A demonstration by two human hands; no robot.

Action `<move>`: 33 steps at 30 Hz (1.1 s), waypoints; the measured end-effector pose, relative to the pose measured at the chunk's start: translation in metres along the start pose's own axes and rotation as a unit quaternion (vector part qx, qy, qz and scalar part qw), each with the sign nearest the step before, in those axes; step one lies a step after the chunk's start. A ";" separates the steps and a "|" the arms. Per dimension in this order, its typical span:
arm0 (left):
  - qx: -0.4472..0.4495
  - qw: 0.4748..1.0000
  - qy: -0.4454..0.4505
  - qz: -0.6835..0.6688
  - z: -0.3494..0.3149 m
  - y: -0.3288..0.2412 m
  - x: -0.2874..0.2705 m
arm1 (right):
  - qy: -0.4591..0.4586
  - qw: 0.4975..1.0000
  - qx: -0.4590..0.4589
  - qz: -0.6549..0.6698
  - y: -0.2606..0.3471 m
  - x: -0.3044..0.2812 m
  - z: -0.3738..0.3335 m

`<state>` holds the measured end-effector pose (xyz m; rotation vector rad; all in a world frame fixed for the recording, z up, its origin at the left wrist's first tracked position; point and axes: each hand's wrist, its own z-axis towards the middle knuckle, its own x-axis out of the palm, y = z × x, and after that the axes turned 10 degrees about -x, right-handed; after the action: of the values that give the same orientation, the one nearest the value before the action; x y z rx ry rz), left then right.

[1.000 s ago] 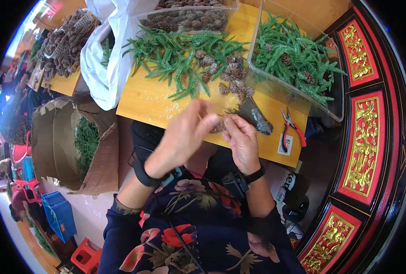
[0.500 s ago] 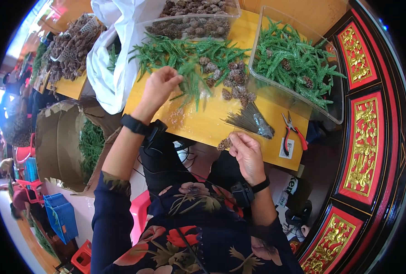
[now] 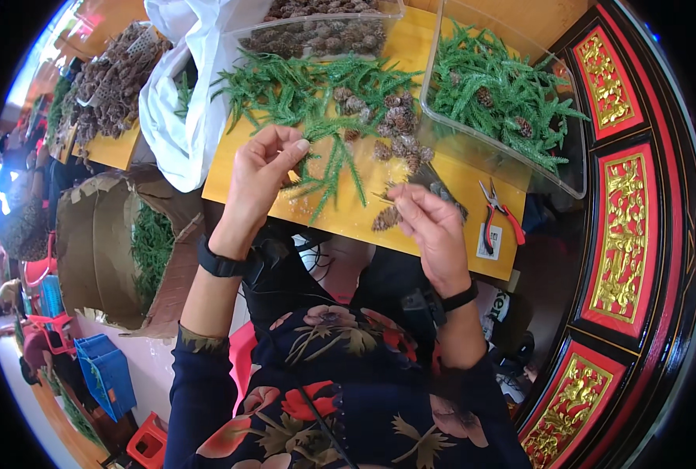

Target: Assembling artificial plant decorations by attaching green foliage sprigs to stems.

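My left hand (image 3: 263, 176) is closed in a pinch on an artificial pine sprig (image 3: 337, 162), whose green needled branches fan out to the right over the table. Across from it, my right hand (image 3: 434, 230) pinches a brown pine cone (image 3: 385, 220) near the table's front edge; a thin stem or wire seems to show at the fingertips. Behind that hand lies a bundle of thin wires (image 3: 446, 191), partly covered. Loose pine cones (image 3: 399, 117) are heaped beyond the hands, beside a pile of green sprigs (image 3: 278, 86).
A clear bin of sprigs and cones (image 3: 504, 102) stands at the right, and a clear bin of cones (image 3: 317, 35) at the back. Red-handled pliers (image 3: 498, 215) lie near the yellow table's (image 3: 485, 184) right edge. A white bag (image 3: 177, 144) and a cardboard box (image 3: 102, 258) are at the left.
My right hand has moved forward with the pine cone, now covering part of the wire bundle. My left hand has come slightly nearer with the sprig, and the two hands are closer together.
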<state>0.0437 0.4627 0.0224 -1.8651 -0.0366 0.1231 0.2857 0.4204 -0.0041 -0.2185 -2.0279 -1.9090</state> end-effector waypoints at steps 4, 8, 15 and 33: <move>-0.005 0.998 0.035 -0.052 -0.018 -0.004 0.012 | 0.033 0.996 -0.053 -0.064 0.011 0.011 0.017; -0.028 0.992 0.105 -0.067 -0.028 -0.002 0.012 | 0.092 0.995 0.023 -0.007 0.004 0.008 0.023; -0.002 0.985 0.156 -0.073 -0.046 -0.003 0.019 | 0.124 0.968 0.133 0.171 -0.008 -0.010 0.024; -0.044 0.993 0.082 -0.076 -0.043 0.024 0.041 | -0.035 0.999 0.017 0.025 0.004 -0.013 0.008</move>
<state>0.0880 0.4184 0.0091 -1.9469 -0.0714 -0.1396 0.2983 0.4307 -0.0053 -0.3283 -2.0771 -1.8605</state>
